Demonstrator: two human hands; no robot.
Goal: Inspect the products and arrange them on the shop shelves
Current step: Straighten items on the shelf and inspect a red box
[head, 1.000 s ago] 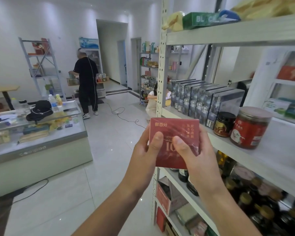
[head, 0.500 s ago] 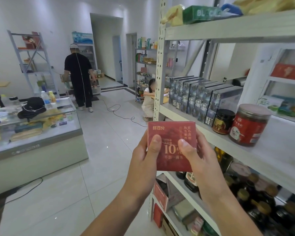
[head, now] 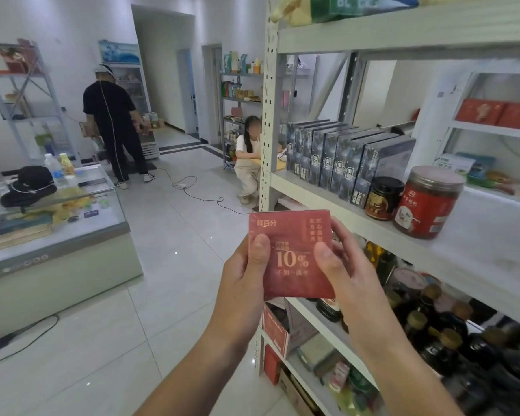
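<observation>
Upright before the shelf (head: 373,226), left hand (head: 246,283) and right hand (head: 342,274) pinch the red box (head: 291,253); thumbs pressed on its front.

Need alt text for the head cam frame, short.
A left hand and a right hand hold a red box upright beside a shop shelf, thumbs on its printed face. The shelf carries a row of dark boxes, a dark jar and a red jar; a glass counter, a standing person and a crouching person are farther back.
</observation>
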